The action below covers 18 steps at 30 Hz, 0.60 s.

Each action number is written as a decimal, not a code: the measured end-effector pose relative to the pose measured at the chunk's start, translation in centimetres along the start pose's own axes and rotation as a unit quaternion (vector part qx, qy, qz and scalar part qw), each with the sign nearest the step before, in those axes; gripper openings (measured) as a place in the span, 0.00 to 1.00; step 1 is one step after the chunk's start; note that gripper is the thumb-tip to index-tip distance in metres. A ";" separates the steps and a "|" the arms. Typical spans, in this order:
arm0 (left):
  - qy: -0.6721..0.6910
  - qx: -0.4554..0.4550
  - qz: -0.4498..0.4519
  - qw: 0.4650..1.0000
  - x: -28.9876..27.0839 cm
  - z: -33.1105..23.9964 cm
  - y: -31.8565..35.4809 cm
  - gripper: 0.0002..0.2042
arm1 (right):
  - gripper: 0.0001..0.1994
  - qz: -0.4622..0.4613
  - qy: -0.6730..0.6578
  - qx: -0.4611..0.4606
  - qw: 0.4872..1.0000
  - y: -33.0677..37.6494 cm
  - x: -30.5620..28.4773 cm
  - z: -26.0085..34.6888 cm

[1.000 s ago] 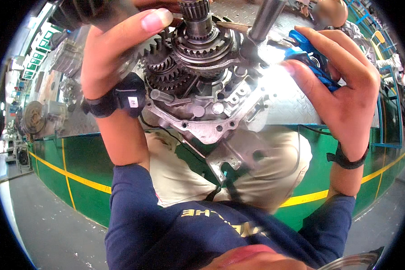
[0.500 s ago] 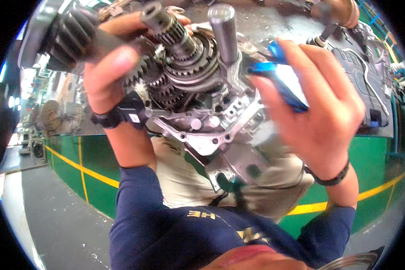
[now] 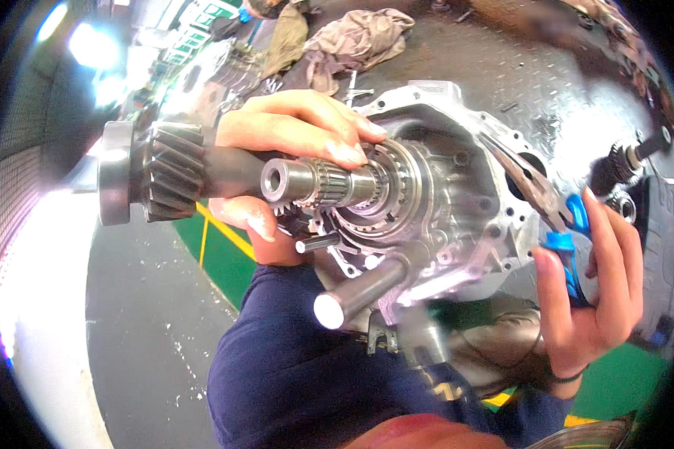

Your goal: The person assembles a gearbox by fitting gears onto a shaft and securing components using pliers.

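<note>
My left hand [image 3: 296, 131] is closed around a steel shaft [image 3: 232, 168] that carries a dark helical gear [image 3: 176, 172], fingers above and thumb below. Its fingertips lie against a splined shaft [image 3: 326, 183], which rises from a ringed gear assembly [image 3: 397, 187] in an open metal gearbox housing [image 3: 464, 179]. In my right hand [image 3: 595, 284] are blue-handled pliers [image 3: 528, 179], gripped by their handles. The pliers' jaws point up and left over the housing's far rim. A thick smooth rod [image 3: 359, 292] and a thinner rod [image 3: 318, 242] stand out from the assembly.
Crumpled cloths [image 3: 359, 37] lie on the dark metal bench [image 3: 494, 60] at the back. Another gear shaft [image 3: 625, 161] and a dark grey tray [image 3: 659, 247] are at the right. Green floor with yellow lines [image 3: 228, 236] shows below.
The view has tilted, so the gearbox and shafts now lie more sideways. My right hand with the pliers has shifted right, and the jaws now show. My left hand keeps its grip.
</note>
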<state>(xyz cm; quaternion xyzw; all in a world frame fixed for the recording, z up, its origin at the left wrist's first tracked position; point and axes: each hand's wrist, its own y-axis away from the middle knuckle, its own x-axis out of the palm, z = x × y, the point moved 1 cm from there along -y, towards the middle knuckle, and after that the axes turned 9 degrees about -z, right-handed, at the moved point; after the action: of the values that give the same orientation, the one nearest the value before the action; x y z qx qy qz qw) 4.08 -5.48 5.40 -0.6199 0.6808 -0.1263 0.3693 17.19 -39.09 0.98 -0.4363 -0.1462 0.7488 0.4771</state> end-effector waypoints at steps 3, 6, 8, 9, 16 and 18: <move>-0.017 -0.006 -0.011 1.000 0.1 -0.1 0.4 0.40 | 0.29 0.032 -0.021 0.010 0.999 0.3 -0.4 -0.5; -0.018 0.005 -0.012 1.000 0.5 -0.1 0.2 0.40 | 0.31 0.055 -0.041 -0.012 0.998 0.9 -0.9 -1.7; -0.005 0.003 -0.002 1.000 0.9 0.6 0.3 0.40 | 0.32 0.073 -0.031 -0.027 0.996 1.1 -1.4 -1.4; 0.017 0.022 -0.030 0.999 1.2 1.2 0.7 0.40 | 0.32 0.081 -0.029 -0.031 0.996 1.2 -1.4 -1.4; 0.008 0.004 -0.016 1.000 0.6 0.3 0.7 0.40 | 0.31 0.050 -0.085 -0.025 0.995 1.1 0.2 -0.2; 0.014 0.007 -0.037 0.999 1.0 0.2 0.9 0.41 | 0.31 0.061 -0.085 -0.061 0.993 0.0 0.4 0.2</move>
<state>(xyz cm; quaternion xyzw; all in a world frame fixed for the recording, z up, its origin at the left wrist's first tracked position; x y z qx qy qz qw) 3.61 -6.19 4.37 -0.6402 0.6615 -0.1531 0.3593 16.98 -38.74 0.87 -0.4076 -0.2048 0.8006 0.3886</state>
